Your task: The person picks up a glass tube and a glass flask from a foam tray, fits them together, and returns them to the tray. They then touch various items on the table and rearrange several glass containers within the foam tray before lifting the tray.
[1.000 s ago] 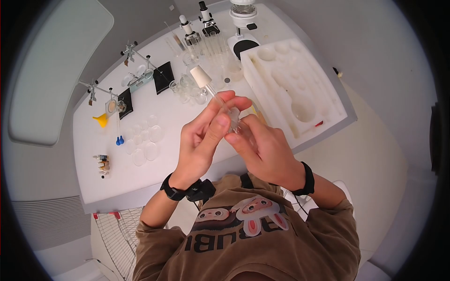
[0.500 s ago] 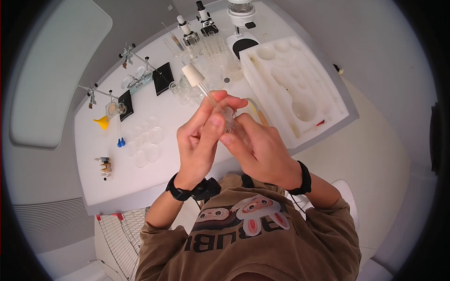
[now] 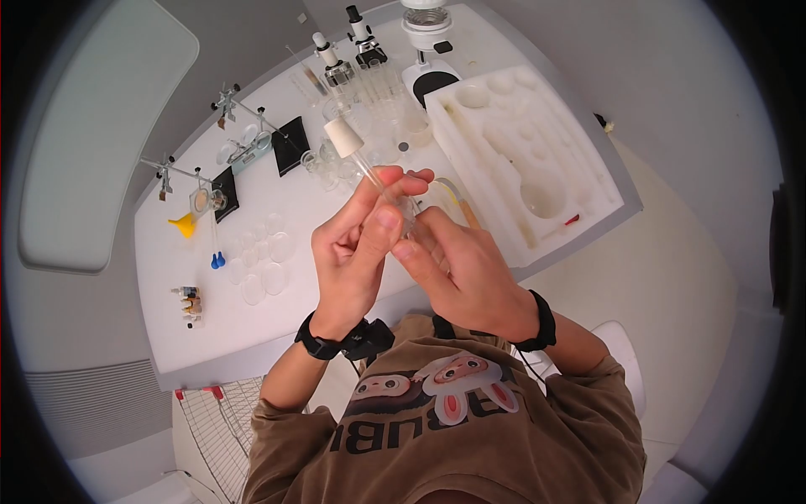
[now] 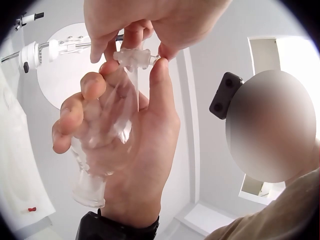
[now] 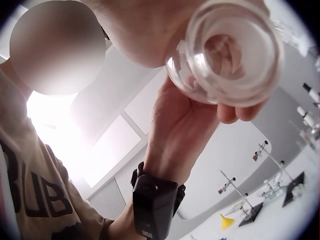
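Observation:
Both hands hold a clear glass separating funnel over the front of the table. Its pear-shaped bulb (image 4: 117, 120) lies in my right hand (image 3: 474, 265), with the fingers wrapped round it. My left hand (image 3: 353, 252) grips near the stopcock (image 4: 134, 58), where the right thumb also touches. From the left fingers the glass stem (image 3: 367, 170) points up and away, ending in a white tapered piece (image 3: 343, 138). The funnel's wide mouth (image 4: 90, 192) faces back past the right wrist. In the head view, the fingers hide most of the bulb.
A white foam tray (image 3: 470, 134) with moulded hollows lies at the right. Behind stand microscopes (image 3: 367, 40) and glassware. At the left are clamp stands (image 3: 225, 185), a yellow funnel (image 3: 182, 224), glass dishes (image 3: 274, 278), blue-bulbed droppers (image 3: 218, 260) and small bottles (image 3: 191, 304).
Both hands and the funnel have shifted slightly left, and the white stem end has moved left with them. The grip looks much the same.

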`<state>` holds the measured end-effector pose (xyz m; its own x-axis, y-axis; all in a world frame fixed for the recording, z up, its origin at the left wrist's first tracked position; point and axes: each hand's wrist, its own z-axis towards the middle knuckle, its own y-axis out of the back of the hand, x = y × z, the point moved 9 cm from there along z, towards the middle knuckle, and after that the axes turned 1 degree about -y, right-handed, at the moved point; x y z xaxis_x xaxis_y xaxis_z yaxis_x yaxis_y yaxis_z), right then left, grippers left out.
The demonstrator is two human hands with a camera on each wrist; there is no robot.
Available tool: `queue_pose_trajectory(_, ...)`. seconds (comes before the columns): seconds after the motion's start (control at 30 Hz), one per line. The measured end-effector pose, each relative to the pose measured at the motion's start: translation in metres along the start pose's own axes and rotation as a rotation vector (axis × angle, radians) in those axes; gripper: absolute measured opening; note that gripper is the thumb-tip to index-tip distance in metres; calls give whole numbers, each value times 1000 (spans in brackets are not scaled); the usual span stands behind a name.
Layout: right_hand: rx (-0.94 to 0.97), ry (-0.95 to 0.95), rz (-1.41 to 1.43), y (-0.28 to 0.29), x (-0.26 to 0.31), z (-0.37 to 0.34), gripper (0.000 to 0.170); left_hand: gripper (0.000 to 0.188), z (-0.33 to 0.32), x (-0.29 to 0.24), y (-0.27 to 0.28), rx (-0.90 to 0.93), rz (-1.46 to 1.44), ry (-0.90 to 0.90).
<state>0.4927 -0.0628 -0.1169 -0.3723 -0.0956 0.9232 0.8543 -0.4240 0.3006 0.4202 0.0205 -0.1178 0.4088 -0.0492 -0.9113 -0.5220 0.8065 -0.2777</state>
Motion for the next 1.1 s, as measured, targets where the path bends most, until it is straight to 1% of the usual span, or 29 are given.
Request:
queue_pose_trajectory(0.2, -18, 29, -8, 1, 3, -1, 31, 47, 0, -1, -2, 14, 12, -3)
queue_pose_trajectory(0.37, 4, -6, -7, 1, 1, -4, 31, 47, -2, -1, -3, 17, 15, -1)
queue_pose_trajectory(0.53, -25, 18, 3, 1, 2, -7, 31, 47, -2, -2, -5, 5, 25, -2)
queue_pose_trajectory(0.63, -34, 6, -11, 2, 3, -7, 32, 47, -2, -3, -2, 13, 81, -15)
queue_pose_trajectory(0.7, -37, -5, -31, 1, 3, -7, 32, 49, -1, -1, -1, 26, 96, 65)
queue_pose_trajectory(0.8, -74, 0, -69, 5, 5, -6, 31, 52, 6, -5, -2, 12, 70, 103)
queue_pose_trajectory(0.83, -76, -14, -58, 6, 6, -6, 29, 52, 8, -4, -3, 11, 70, 99)
queue_pose_trajectory(0.9, -76, -24, -49, 6, 4, -8, 27, 49, 9, -7, 5, -105, 99, 43)
queue_pose_trajectory(0.93, -114, 9, -5, 8, 1, -9, 25, 49, 8, -10, 5, -108, 99, 39)
queue_pose_trajectory(0.97, -153, 42, 39, 10, -1, -9, 26, 45, 5, -13, 9, -131, 188, 63)
queue_pose_trajectory(1.0, -152, 44, 38, 9, -4, -10, 26, 40, 2, -15, 12, -153, 276, 90)
queue_pose_trajectory(1.03, -180, 60, -6, 10, -6, -11, 25, 40, -1, -15, 12, -154, 277, 88)
queue_pose_trajectory(1.1, -205, 76, -49, 11, -5, -13, 25, 30, -6, -17, 11, -132, 377, 52)
